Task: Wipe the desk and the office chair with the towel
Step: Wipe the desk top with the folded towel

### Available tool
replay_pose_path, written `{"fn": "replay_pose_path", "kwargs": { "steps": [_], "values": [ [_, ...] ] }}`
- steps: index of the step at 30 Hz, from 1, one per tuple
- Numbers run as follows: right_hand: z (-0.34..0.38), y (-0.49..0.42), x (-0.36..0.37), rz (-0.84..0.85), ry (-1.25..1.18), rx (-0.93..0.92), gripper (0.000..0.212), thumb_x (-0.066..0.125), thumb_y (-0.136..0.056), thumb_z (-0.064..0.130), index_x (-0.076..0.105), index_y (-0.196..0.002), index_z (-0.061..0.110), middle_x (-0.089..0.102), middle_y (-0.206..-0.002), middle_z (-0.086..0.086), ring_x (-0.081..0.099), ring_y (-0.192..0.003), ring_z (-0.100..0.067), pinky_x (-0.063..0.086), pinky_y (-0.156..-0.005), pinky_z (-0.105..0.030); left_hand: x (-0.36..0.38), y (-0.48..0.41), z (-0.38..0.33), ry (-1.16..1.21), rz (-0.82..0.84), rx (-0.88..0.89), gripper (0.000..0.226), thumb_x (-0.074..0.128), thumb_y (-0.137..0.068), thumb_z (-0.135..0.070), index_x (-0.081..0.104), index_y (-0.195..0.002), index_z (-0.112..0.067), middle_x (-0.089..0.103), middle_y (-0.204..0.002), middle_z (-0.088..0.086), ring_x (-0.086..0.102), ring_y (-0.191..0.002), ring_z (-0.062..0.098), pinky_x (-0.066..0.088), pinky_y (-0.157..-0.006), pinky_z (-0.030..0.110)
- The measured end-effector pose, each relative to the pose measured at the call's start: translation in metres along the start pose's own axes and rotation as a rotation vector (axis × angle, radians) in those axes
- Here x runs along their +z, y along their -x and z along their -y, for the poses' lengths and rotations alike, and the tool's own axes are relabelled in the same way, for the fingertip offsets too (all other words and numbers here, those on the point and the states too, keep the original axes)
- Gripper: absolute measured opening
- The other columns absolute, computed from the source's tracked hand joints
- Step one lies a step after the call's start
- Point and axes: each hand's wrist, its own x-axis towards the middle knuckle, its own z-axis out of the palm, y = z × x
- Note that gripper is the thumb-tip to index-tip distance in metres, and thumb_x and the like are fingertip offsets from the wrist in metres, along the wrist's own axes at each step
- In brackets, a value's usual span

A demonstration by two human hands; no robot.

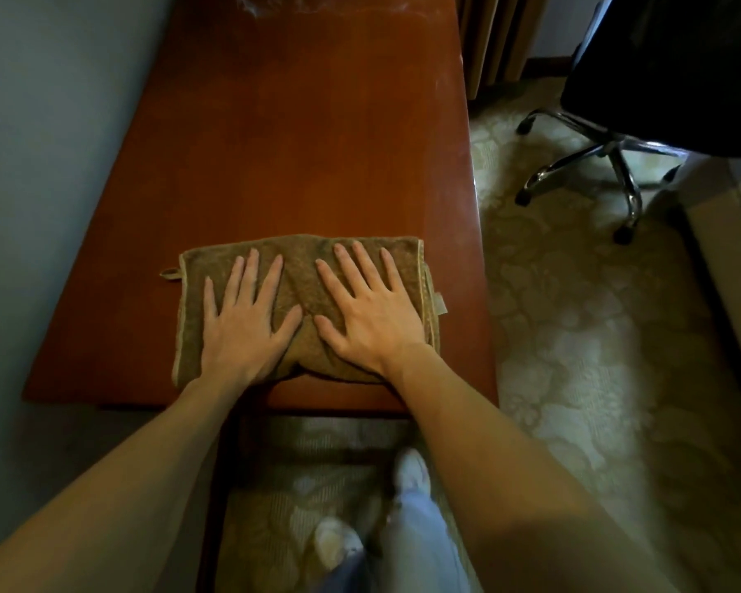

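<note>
A folded brown towel (pixel 304 267) lies flat near the front edge of the reddish wooden desk (pixel 309 134). My left hand (pixel 242 323) presses on the towel's left half with fingers straight and spread. My right hand (pixel 369 310) presses flat on the right half, fingers spread too. The thumbs nearly meet over the towel's middle. A black office chair (pixel 668 70) with a chrome wheeled base stands on the floor to the right of the desk, well apart from both hands.
A pale wall (pixel 48 143) runs along the desk's left side. Patterned carpet (pixel 574 336) covers the floor to the right and under the desk. My legs and white shoes (pixel 411 468) stand at the desk's front edge. Wood panelling (pixel 501 40) stands behind the desk's far right corner.
</note>
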Motion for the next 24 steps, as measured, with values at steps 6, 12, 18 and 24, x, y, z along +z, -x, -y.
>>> {"fn": "replay_pose_path", "kwargs": {
  "steps": [6, 12, 18, 24],
  "values": [
    [0.013, 0.019, 0.006, -0.032, -0.044, 0.038, 0.077, 0.019, -0.101, 0.066, 0.007, -0.166, 0.027, 0.001, -0.173, -0.006, -0.008, -0.16, -0.027, -0.002, -0.126, -0.058, 0.005, 0.025, 0.003, -0.014, -0.008, -0.018, 0.079, 0.006, -0.094, -0.075, -0.002, -0.163, -0.039, -0.006, -0.173, -0.003, -0.009, -0.159, 0.016, -0.007, -0.126, 0.055],
    [0.021, 0.056, 0.014, -0.071, -0.148, 0.117, 0.076, 0.023, -0.101, 0.065, 0.012, -0.165, 0.027, 0.006, -0.173, -0.006, -0.003, -0.16, -0.026, -0.005, -0.126, -0.056, 0.002, 0.045, -0.013, -0.012, 0.048, 0.001, 0.081, 0.003, -0.091, -0.077, -0.009, -0.162, -0.039, -0.013, -0.172, -0.003, -0.015, -0.158, 0.015, -0.01, -0.126, 0.055],
    [-0.01, 0.11, 0.015, -0.092, -0.134, 0.129, 0.074, 0.027, -0.101, 0.067, 0.013, -0.165, 0.031, 0.01, -0.173, -0.004, 0.002, -0.16, -0.023, -0.003, -0.128, -0.052, 0.005, 0.071, -0.058, -0.035, 0.066, 0.044, 0.08, 0.005, -0.092, -0.076, -0.016, -0.16, -0.038, -0.016, -0.171, -0.001, -0.017, -0.157, 0.018, -0.011, -0.125, 0.056],
    [-0.059, 0.117, 0.013, -0.077, -0.066, 0.081, 0.075, 0.024, -0.1, 0.07, 0.009, -0.165, 0.036, 0.011, -0.173, -0.001, 0.001, -0.16, -0.02, 0.001, -0.128, -0.05, 0.009, 0.066, -0.085, -0.004, 0.087, 0.092, 0.082, 0.003, -0.092, -0.078, -0.014, -0.161, -0.039, -0.017, -0.171, -0.002, -0.019, -0.157, 0.017, -0.013, -0.124, 0.056]
  ]
}}
